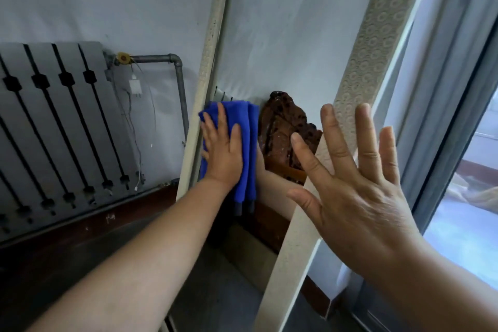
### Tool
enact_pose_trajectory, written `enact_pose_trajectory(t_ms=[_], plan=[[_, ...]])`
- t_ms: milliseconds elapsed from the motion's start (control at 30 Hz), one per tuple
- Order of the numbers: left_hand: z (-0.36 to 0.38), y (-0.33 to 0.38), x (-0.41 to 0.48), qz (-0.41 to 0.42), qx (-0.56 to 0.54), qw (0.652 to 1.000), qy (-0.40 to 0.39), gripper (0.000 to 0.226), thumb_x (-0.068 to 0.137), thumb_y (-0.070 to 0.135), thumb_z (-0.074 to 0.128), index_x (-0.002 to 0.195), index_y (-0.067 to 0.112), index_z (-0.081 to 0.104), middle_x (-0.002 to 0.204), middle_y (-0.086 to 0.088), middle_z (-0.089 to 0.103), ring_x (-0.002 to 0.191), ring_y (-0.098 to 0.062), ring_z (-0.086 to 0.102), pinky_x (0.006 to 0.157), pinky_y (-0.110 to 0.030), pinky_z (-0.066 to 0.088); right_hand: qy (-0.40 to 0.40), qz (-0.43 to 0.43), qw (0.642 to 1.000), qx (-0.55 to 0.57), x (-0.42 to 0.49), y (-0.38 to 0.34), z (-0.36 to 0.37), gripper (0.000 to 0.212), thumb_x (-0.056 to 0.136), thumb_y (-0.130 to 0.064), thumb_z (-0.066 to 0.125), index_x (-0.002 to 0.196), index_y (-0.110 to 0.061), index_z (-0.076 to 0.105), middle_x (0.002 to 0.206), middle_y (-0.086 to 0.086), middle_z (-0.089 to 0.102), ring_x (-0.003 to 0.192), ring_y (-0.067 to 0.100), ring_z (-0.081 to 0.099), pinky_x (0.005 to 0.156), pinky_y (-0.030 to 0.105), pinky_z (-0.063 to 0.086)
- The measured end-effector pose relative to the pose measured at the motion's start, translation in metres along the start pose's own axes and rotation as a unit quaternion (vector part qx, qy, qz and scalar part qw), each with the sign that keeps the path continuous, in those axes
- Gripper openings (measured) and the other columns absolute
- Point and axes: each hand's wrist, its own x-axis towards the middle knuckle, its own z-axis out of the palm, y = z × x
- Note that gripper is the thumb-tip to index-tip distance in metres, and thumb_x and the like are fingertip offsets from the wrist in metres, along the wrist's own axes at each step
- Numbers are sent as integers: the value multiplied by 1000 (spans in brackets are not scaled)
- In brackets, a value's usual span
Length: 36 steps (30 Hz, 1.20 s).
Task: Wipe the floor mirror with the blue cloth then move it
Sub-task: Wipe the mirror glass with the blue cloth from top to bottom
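The floor mirror (283, 35) leans against the wall in a cream patterned frame (369, 43). Its glass reflects a pale wall and a dark carved wooden piece. My left hand (222, 151) lies flat on the folded blue cloth (249, 127) and presses it against the glass near the frame's left edge. Part of the cloth hangs down below my palm. My right hand (355, 186) is held up in front of the frame's right side with fingers spread, holding nothing; whether it touches the frame I cannot tell.
A grey radiator (54, 121) with a pipe (177, 75) and a dangling white charger (135, 87) stands on the wall to the left. A sliding glass door (463, 170) runs along the right. Dark skirting and grey floor (215, 291) lie below.
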Motion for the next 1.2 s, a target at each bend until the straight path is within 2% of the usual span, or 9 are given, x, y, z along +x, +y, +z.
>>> enact_pose_trajectory(t_ms=[100, 400, 633, 700, 833, 900, 1033, 1133, 1200], plan=[[6, 7, 9, -56, -3, 998, 9, 56, 102, 50, 17, 153, 39, -4, 164, -4, -12, 151, -25, -10, 117, -63, 1, 5, 0, 1000, 14, 13, 6, -5, 60, 96, -59, 33, 143, -24, 51, 161, 17, 16, 148, 44, 0, 117, 62, 4], [13, -73, -123, 149, 93, 982, -76, 64, 95, 63, 7, 152, 40, -14, 163, 1, -19, 150, -21, -18, 118, -60, -5, -16, -24, 1000, 6, 8, 3, 2, 61, 94, -64, 35, 135, -27, 59, 161, 14, 20, 148, 43, -1, 118, 62, 2], [2, -34, 9, -181, -2, 983, 34, 58, 101, 53, 16, 154, 36, 0, 165, -6, -9, 151, -25, -9, 118, -61, 1, 0, -15, 1000, -19, 8, -1, 2, 65, 97, -61, 31, 143, -20, 50, 160, 17, 22, 148, 44, 5, 118, 62, 8], [11, -11, -4, -120, 4, 992, 26, 59, 100, 52, 15, 154, 34, -2, 165, -5, -11, 151, -24, -11, 118, -61, -2, 5, -4, 1000, -17, 7, -2, 3, 67, 97, -61, 32, 144, -16, 48, 160, 18, 22, 148, 43, 4, 118, 60, 5], [22, 1, -89, 151, 36, 987, -36, 60, 98, 55, 10, 152, 41, -13, 163, 1, -22, 148, -18, -24, 116, -52, -16, 3, 11, 1000, -8, 6, -4, 4, 72, 98, -61, 31, 147, -9, 43, 160, 19, 20, 148, 44, 0, 119, 60, 2], [23, -40, -124, 177, 83, 979, -59, 62, 97, 58, 8, 152, 39, -14, 163, -1, -19, 150, -21, -20, 118, -56, -11, -2, 15, 1000, -1, 6, -5, 3, 71, 98, -59, 33, 147, -9, 42, 161, 19, 19, 147, 45, 0, 119, 60, 1], [15, -111, -156, 0, 50, 997, -58, 65, 90, 71, 6, 147, 50, -15, 163, 4, -19, 150, -14, -18, 119, -58, -3, 1, 16, 1000, -12, 7, -6, 2, 72, 97, -59, 37, 147, -7, 42, 161, 19, 19, 147, 45, 1, 119, 59, 2], [15, -89, -111, -193, -42, 980, 17, 62, 94, 64, 18, 147, 45, -8, 164, 0, -12, 151, -16, -11, 120, -57, -1, -1, 12, 1000, -14, 7, -7, 2, 72, 98, -58, 37, 147, -6, 41, 161, 19, 19, 147, 45, 2, 119, 57, -1], [14, -59, -75, -210, -36, 977, 14, 60, 101, 55, 18, 152, 38, -8, 164, -1, -13, 151, -20, -10, 119, -57, -3, -2, 13, 1000, -14, 6, -7, 2, 71, 98, -58, 36, 147, -6, 40, 161, 19, 18, 147, 44, 2, 119, 55, -2]])
